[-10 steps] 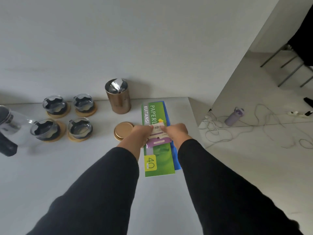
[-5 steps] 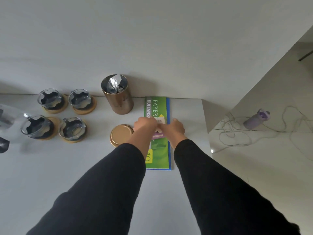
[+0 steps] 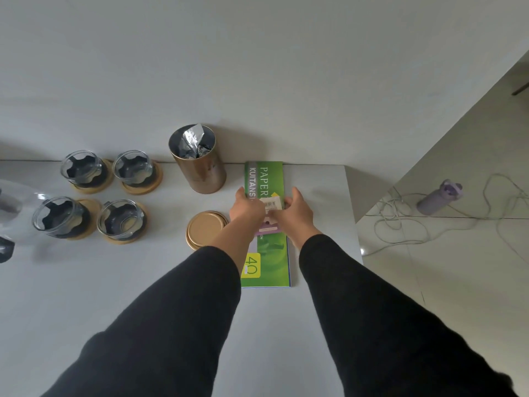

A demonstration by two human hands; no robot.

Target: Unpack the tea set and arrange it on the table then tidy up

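On the tabletop, 4 glass cups already sit on wooden coasters, and a gold tin stands open near its lid; unpacking looks mostly done, tidying remains. Both hands, left hand and right hand, pinch a small labelled packet over a green booklet. A clear vessel at the left edge is cut off; the packet's contents are unreadable.
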